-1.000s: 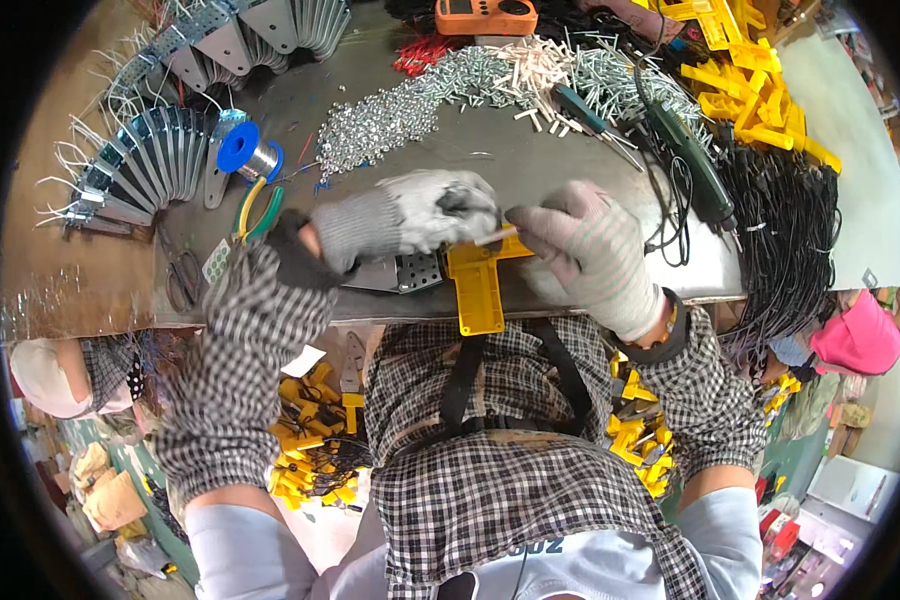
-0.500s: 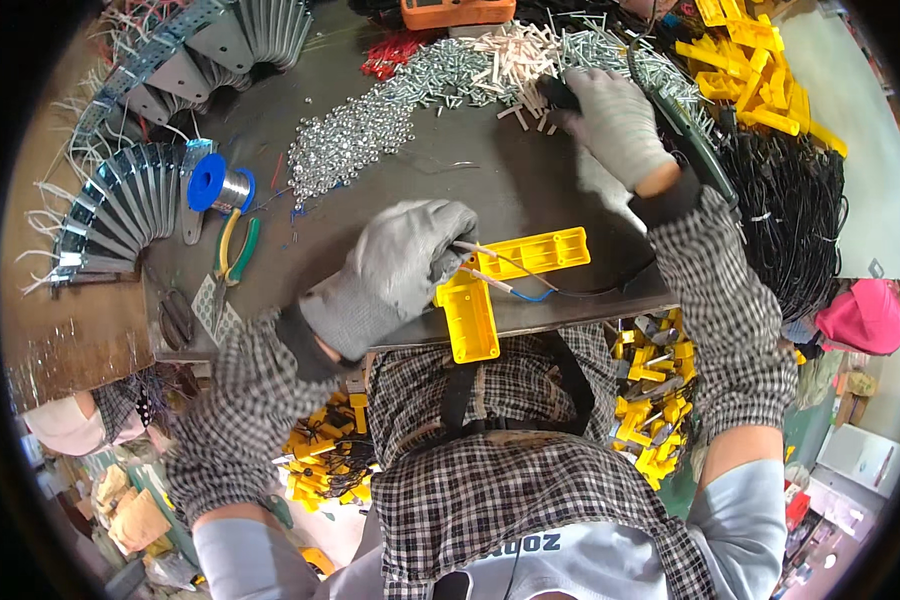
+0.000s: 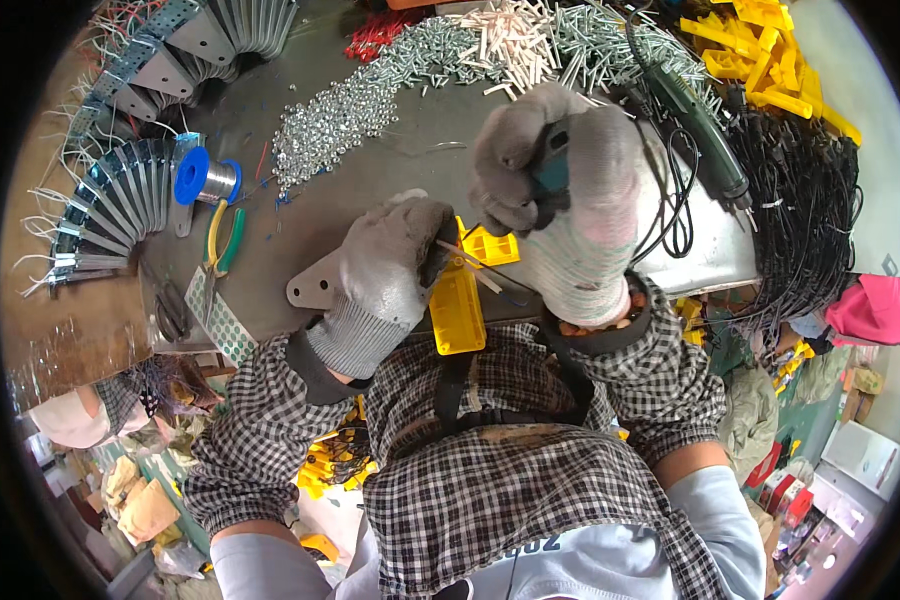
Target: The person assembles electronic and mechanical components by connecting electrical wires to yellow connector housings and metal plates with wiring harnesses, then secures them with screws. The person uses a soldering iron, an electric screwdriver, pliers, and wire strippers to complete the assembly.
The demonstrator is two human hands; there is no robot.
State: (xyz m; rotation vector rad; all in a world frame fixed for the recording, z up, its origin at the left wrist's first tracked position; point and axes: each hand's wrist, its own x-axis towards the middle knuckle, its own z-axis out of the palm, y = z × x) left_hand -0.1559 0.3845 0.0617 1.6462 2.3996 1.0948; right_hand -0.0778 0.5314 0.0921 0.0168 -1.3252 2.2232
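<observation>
The left hand [image 3: 385, 260] pinches thin wires [image 3: 484, 277] at the yellow housing [image 3: 457, 318], whose lower end reaches beyond the table's front edge [image 3: 700, 284]. The right hand [image 3: 560, 190], closed, holds a teal handle [image 3: 552, 173]; the silver nuts [image 3: 335, 130] leave room before the left hand.

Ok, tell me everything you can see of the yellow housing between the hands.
The yellow housing looks like moulded plastic: a shallow, walled tray, hollow side up, with another hollow arm branching right. The tray points toward the wearer, its near end overlapping the checked apron in view. The gloved left hand covers its upper left; thin wires cross over it. The right hand hides the branch's end.
</observation>
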